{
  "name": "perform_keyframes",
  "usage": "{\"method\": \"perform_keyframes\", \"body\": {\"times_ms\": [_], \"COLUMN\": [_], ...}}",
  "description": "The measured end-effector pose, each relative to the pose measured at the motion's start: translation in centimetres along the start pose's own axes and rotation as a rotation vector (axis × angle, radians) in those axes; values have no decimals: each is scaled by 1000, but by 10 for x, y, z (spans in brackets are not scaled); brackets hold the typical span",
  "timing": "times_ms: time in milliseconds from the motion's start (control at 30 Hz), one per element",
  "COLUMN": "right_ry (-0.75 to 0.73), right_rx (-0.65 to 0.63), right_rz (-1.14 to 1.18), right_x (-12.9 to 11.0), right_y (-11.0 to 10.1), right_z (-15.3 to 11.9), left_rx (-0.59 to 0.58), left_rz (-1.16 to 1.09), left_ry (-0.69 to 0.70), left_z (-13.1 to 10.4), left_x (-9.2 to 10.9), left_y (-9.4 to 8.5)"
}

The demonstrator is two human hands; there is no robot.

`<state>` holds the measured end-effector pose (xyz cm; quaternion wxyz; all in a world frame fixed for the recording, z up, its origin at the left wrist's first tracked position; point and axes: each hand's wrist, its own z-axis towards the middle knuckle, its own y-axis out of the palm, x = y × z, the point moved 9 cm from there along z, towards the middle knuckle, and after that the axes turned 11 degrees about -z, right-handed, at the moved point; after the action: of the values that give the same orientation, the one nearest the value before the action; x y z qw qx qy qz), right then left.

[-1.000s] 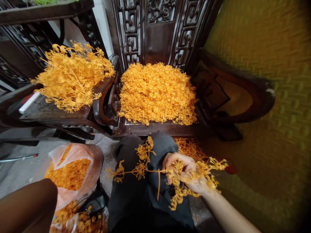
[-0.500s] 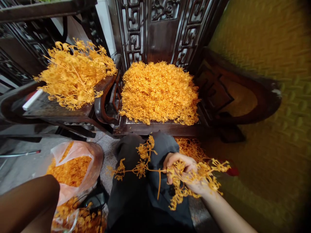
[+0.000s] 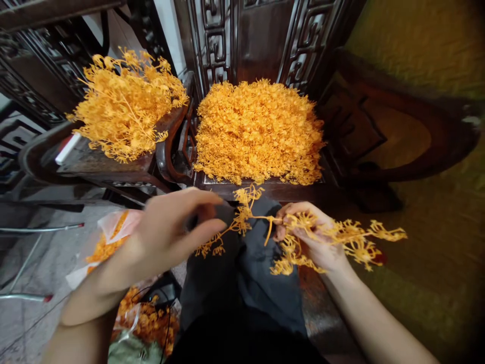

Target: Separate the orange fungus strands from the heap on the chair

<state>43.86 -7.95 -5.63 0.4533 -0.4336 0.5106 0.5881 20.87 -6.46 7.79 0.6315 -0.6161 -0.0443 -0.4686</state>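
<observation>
My right hand is closed around an orange branching sprig with curly, flower-like clusters. The sprig lies across above my lap, with a bare stem pointing left and bushier clusters hanging over my palm and wrist. To its left is my left hand, thumb and forefinger apart and slightly curved. It holds nothing that I can see, and the sprig's left tip passes near or behind its thumb. Straight ahead, a dense heap of the same orange clusters covers the seat of a carved dark wooden chair.
A looser orange bunch rests on a dark wooden side table at left. Below it on the floor are a plastic bag with orange pieces, another orange pile, a black device and metal legs.
My left hand has come in from the lower left and reached the sprig's left end. My right hand and the sprig have risen slightly in view. The camera view has shifted a little.
</observation>
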Motion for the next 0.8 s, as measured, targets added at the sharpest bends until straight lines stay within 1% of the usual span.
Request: {"method": "perform_keyframes", "body": {"times_ms": [67, 100, 133, 167, 200, 233, 267, 300, 333, 400, 433, 500, 533, 567, 600, 667, 733, 800], "right_ry": [-35, -69, -123, -196, -279, -363, -435, -484, -506, -484, -449, -345, -283, -216, -148, -36, 16, -4], "right_rx": [37, 60, 80, 96, 104, 96, 64, 5, -80, -299, -409, -591, -638, -650, -627, -501, -358, -275], "right_rz": [-43, -74, -115, -174, -254, -354, -466, -579, -678, -784, -777, -654, -555, -449, -354, -234, -227, -288], "right_x": [-8, -13, -22, -33, -48, -63, -78, -91, -101, -109, -109, -102, -97, -91, -84, -68, -56, -50], "right_y": [-2, -3, -4, -5, -5, -2, 2, 9, 16, 29, 34, 41, 43, 44, 44, 42, 40, 40], "right_z": [7, 11, 15, 19, 25, 30, 38, 46, 56, 77, 86, 106, 117, 130, 143, 170, 189, 198], "left_rx": [-142, -194, -214, -212, -191, -141, -72, 5, 89, 256, 324, 422, 445, 450, 446, 430, 405, 367], "left_rz": [47, 70, 77, 47, -21, -111, -201, -272, -305, -256, -196, -78, -29, 12, 52, 125, 179, 202], "left_ry": [18, 17, -1, -29, -71, -113, -144, -157, -148, -86, -55, -21, -27, -49, -83, -163, -214, -229], "left_z": [11, 19, 29, 39, 52, 65, 79, 93, 106, 131, 141, 155, 160, 163, 166, 166, 165, 163], "left_x": [-5, -9, -15, -20, -26, -32, -36, -38, -39, -38, -37, -41, -46, -53, -61, -78, -89, -97], "left_y": [36, 52, 64, 72, 75, 72, 64, 53, 39, 10, -3, -17, -20, -19, -16, -8, 1, 10]}}
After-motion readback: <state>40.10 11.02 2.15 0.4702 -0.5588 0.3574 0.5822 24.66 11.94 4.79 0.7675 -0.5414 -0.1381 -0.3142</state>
